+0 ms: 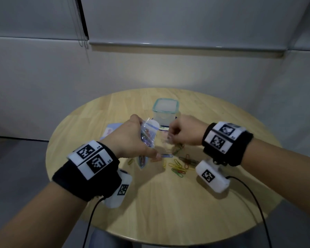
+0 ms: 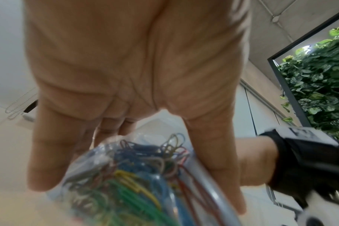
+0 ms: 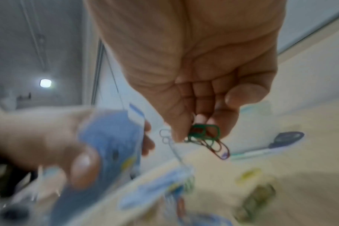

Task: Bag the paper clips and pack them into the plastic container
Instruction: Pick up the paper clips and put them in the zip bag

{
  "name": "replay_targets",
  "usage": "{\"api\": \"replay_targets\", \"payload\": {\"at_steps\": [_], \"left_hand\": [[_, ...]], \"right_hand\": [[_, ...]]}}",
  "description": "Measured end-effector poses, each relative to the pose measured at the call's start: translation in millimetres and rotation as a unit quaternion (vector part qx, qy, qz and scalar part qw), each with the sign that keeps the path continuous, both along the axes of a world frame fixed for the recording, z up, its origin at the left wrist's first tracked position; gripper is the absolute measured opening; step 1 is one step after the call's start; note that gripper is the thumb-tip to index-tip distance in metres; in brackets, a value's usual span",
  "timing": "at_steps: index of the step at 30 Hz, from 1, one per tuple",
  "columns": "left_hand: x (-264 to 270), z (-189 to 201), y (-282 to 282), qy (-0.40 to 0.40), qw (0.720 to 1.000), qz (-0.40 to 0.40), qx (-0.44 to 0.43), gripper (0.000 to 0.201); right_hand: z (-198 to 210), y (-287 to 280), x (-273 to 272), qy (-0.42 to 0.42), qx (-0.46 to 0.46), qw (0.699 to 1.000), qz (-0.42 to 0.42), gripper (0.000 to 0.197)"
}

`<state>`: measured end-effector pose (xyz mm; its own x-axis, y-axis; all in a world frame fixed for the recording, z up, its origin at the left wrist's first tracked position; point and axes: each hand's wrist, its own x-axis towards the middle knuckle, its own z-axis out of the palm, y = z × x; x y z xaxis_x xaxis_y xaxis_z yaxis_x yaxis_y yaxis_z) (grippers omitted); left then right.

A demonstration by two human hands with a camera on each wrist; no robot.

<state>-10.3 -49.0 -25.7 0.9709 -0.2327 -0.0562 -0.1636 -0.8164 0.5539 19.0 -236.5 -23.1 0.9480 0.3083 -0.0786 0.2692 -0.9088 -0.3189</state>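
Observation:
My left hand [image 1: 132,138] grips a clear zip bag [image 1: 148,134] above the round wooden table; the bag [image 2: 130,175] is packed with coloured paper clips. My right hand [image 1: 183,131] is just to its right, pinching a few green and dark paper clips [image 3: 205,139] between thumb and fingertips near the bag's mouth [image 3: 135,113]. Several loose paper clips [image 1: 177,166] lie on the table below both hands. A clear plastic container [image 1: 166,111] with a teal rim stands open just beyond the hands.
A second small bag [image 1: 142,161] lies flat on the table under the left hand. A light blue card [image 1: 109,130] lies at the left, and the container's lid [image 3: 277,143] beside the container. The table's [image 1: 168,212] near half is bare wood. Cables hang from both wrist cameras.

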Motion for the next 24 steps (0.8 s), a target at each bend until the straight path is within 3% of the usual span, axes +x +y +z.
{"api": "replay_targets", "payload": {"at_steps": [2,5,8,15,21,24], "left_hand": [[-2,-1,-8,-0.025,1.0,0.009,0.009,0.09],[-5,-4,-21,-0.07,0.996,0.024,0.048,0.097],[-9,-5,-31,-0.101,0.992,0.028,0.064,0.094],[-17,-1,-35,-0.137,0.989,0.042,0.049,0.092],[-18,0,-32,-0.143,0.987,0.027,0.066,0.097],[-15,-2,-32,-0.112,0.993,0.011,0.039,0.096]], "right_hand": [[18,-8,-1,-0.018,0.144,0.987,-0.064,0.013],[40,-8,-8,-0.01,0.363,0.923,-0.127,0.021],[46,2,-17,0.036,0.449,0.88,-0.148,0.021],[37,14,-25,0.003,0.475,0.865,-0.161,0.019],[32,4,-30,-0.006,0.403,0.906,-0.127,0.008],[35,2,-30,-0.019,0.349,0.931,-0.107,0.013]]}}
